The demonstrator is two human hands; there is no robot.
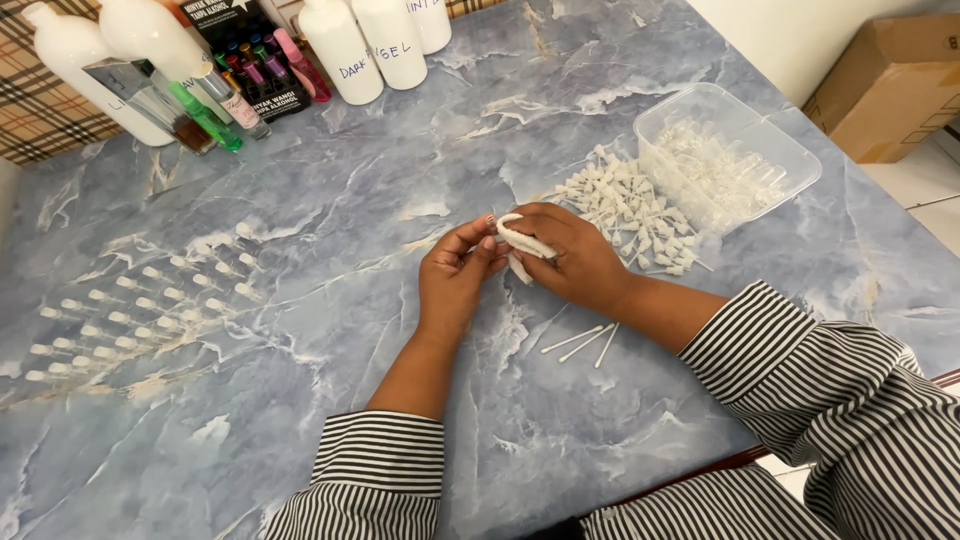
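Both sets of fingers are curled in close at the middle of the table [400,200]. Our right hand [575,262] wraps around a small white pump [524,243], fingers folded over it so only its left part shows. Our left hand [455,278] meets it with thumb and fingertips [487,243] nearly pinched together at the pump's left end; we cannot tell whether they grip it or only touch it.

We see the pump's long axis lying nearly level, tilted a little down toward the right, with a thin white tube pointing down and left from under the hand.

Measured from the pump: just right of it lies a heap [630,212] of similar white pumps, and beyond that a clear plastic tub [790,150] full of small clear parts. Below and slightly right, three loose tubes [585,342] lie on the marble. Well to the left stand rows of small clear vials [140,310]. Far above and left, at the table's back edge, stand white bottles [340,50] and small coloured bottles [250,85].

Bare marble lies open below and to the left of our hands; the table's right edge runs past the tub, with a cardboard box [890,80] on the floor beyond.
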